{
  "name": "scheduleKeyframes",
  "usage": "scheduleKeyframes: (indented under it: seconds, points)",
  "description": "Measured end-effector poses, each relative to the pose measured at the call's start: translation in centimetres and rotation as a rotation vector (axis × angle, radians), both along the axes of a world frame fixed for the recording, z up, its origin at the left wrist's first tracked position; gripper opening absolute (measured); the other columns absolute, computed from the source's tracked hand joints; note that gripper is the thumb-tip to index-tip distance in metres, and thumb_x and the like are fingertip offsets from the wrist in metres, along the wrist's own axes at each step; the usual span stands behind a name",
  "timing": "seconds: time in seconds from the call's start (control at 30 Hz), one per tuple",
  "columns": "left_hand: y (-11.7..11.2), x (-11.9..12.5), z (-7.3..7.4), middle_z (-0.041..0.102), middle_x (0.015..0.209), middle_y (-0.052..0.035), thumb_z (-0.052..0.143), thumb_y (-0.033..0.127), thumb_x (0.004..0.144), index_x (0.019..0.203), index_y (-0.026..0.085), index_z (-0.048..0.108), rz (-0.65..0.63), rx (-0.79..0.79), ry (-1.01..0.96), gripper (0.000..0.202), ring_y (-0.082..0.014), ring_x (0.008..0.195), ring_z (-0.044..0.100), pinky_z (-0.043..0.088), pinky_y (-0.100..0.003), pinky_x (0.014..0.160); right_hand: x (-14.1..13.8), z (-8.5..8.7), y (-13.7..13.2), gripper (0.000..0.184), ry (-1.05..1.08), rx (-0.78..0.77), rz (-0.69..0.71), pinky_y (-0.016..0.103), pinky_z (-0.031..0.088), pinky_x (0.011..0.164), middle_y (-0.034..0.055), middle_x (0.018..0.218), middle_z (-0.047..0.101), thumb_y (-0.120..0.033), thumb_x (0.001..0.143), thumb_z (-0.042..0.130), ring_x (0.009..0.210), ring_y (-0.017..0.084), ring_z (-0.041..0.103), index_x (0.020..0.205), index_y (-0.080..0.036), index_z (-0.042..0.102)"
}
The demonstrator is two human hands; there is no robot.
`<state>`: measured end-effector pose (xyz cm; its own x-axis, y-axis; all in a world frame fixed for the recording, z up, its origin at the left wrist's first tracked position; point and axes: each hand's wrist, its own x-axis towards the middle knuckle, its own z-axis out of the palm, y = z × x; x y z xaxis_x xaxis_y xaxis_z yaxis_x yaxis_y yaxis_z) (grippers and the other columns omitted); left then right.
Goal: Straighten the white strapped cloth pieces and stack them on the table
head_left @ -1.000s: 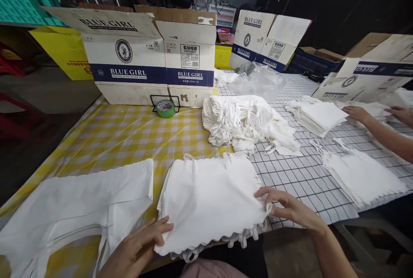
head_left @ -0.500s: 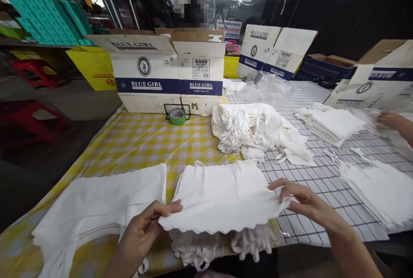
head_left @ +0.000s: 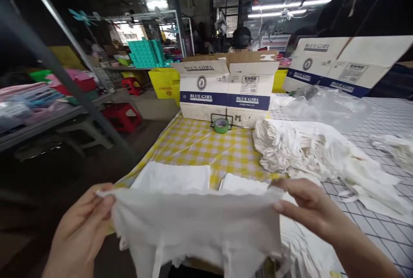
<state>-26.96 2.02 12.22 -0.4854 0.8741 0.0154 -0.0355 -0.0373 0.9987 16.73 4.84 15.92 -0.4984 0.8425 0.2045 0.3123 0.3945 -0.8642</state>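
Observation:
A white camisole (head_left: 196,217) is stretched between my hands, its wavy hem up and its shoulder straps hanging down. My left hand (head_left: 84,222) pinches the hem's left corner. The right corner is pinched between thumb and fingers of my right hand (head_left: 309,205). Behind the held piece, a flat white garment (head_left: 174,174) lies on the table to the left. A stack of white camisoles (head_left: 306,248) shows under and beside my right hand, partly hidden by the held one.
A large heap of white garments (head_left: 297,144) lies to the right, near crumpled clear plastic (head_left: 329,106). Cartons (head_left: 206,82) stand at the back, with a green tape roll (head_left: 221,126) before them. A metal post (head_left: 87,84) rises left, near a red stool (head_left: 121,116).
Both hands have lifted the top camisole off the stack and carried it left, raised and stretched out. The camera view has turned left.

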Motion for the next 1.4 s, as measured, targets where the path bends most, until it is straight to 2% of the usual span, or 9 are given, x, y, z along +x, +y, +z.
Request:
scheduleKeyframes:
  seconds: [0.17, 0.37, 0.5, 0.63, 0.83, 0.97, 1.2, 1.3, 1.4]
  points:
    - [3.2, -0.8, 2.4, 0.062, 0.072, 0.0012, 0.076, 0.029, 0.065, 0.088, 0.019, 0.062, -0.048, 0.166, 0.019, 0.029, -0.0089, 0.062, 0.056, 0.046, -0.015, 0.056, -3.6, 0.8, 6.3, 0.027, 0.019, 0.077, -0.031, 0.023, 0.041, 0.057, 0.0014, 0.067, 0.055, -0.041, 0.085, 0.056, 0.065, 0.013, 0.051, 0.073, -0.017, 0.057]
    - [8.3, -1.7, 4.5, 0.063, 0.077, -0.0002, 0.072, 0.032, 0.068, 0.086, 0.017, 0.059, -0.069, 0.251, 0.088, 0.027, -0.0113, 0.068, 0.058, 0.045, -0.019, 0.061, -6.5, 2.0, 13.2, 0.031, 0.224, 0.064, -0.031, 0.023, 0.039, 0.056, -0.0001, 0.067, 0.053, -0.046, 0.079, 0.061, 0.061, 0.011, 0.049, 0.074, -0.016, 0.054]
    - [10.9, -1.9, 5.7, 0.062, 0.075, -0.0003, 0.071, 0.034, 0.067, 0.088, 0.016, 0.058, -0.074, 0.280, 0.118, 0.030, -0.0120, 0.068, 0.058, 0.045, -0.022, 0.063, -7.4, 2.5, 15.7, 0.034, 0.253, 0.089, -0.049, 0.023, 0.037, 0.055, -0.0021, 0.063, 0.051, -0.049, 0.076, 0.062, 0.057, 0.009, 0.044, 0.073, -0.016, 0.053]
    - [11.7, -2.4, 6.3, 0.061, 0.073, 0.0006, 0.072, 0.034, 0.066, 0.086, 0.016, 0.058, -0.055, 0.292, 0.120, 0.031, -0.0110, 0.064, 0.057, 0.043, -0.021, 0.061, -8.2, 2.5, 16.3, 0.035, 0.254, 0.085, -0.030, 0.022, 0.037, 0.055, -0.0020, 0.065, 0.051, -0.051, 0.076, 0.061, 0.059, 0.010, 0.045, 0.074, -0.017, 0.053]
    - [9.3, -3.5, 5.5, 0.062, 0.075, -0.0003, 0.072, 0.038, 0.066, 0.084, 0.016, 0.059, -0.014, 0.224, 0.153, 0.032, -0.0111, 0.064, 0.056, 0.043, -0.020, 0.059, -9.1, 1.7, 14.7, 0.036, 0.197, 0.111, -0.035, 0.023, 0.036, 0.055, -0.0040, 0.059, 0.043, -0.050, 0.079, 0.058, 0.057, 0.009, 0.041, 0.067, -0.017, 0.049]
    - [5.7, -5.4, 5.0, 0.062, 0.080, -0.0003, 0.072, 0.038, 0.068, 0.091, 0.017, 0.060, 0.002, 0.162, 0.155, 0.033, -0.0115, 0.069, 0.056, 0.045, -0.018, 0.060, -10.1, 1.5, 11.9, 0.035, 0.156, 0.073, 0.070, 0.021, 0.032, 0.052, -0.0036, 0.061, 0.041, -0.048, 0.084, 0.053, 0.057, 0.009, 0.039, 0.067, -0.017, 0.047]
    - [-1.2, -10.1, 5.6, 0.065, 0.086, 0.0011, 0.070, 0.040, 0.070, 0.105, 0.025, 0.058, 0.098, 0.087, 0.149, 0.040, -0.0133, 0.071, 0.057, 0.046, -0.018, 0.060, -12.6, 2.8, 5.4, 0.036, 0.169, -0.057, 0.299, 0.021, 0.031, 0.054, -0.0028, 0.062, 0.041, -0.045, 0.082, 0.058, 0.061, 0.010, 0.039, 0.064, -0.017, 0.045]
    - [-1.9, -11.3, 5.0, 0.066, 0.086, 0.0004, 0.069, 0.042, 0.070, 0.112, 0.026, 0.055, 0.103, 0.019, 0.140, 0.047, -0.0161, 0.070, 0.059, 0.047, -0.022, 0.059, -14.4, 0.8, 5.2, 0.036, 0.242, -0.229, 0.370, 0.020, 0.033, 0.053, -0.0032, 0.061, 0.042, -0.048, 0.080, 0.058, 0.058, 0.009, 0.041, 0.065, -0.018, 0.046]
    - [-0.1, -11.5, 2.4, 0.067, 0.085, -0.0013, 0.069, 0.044, 0.069, 0.106, 0.022, 0.059, 0.040, -0.047, 0.241, 0.045, -0.0191, 0.073, 0.061, 0.047, -0.025, 0.061, -16.8, -4.7, 7.2, 0.033, 0.217, -0.380, 0.323, 0.020, 0.036, 0.049, -0.0032, 0.056, 0.047, -0.047, 0.076, 0.058, 0.051, 0.010, 0.047, 0.066, -0.019, 0.045]
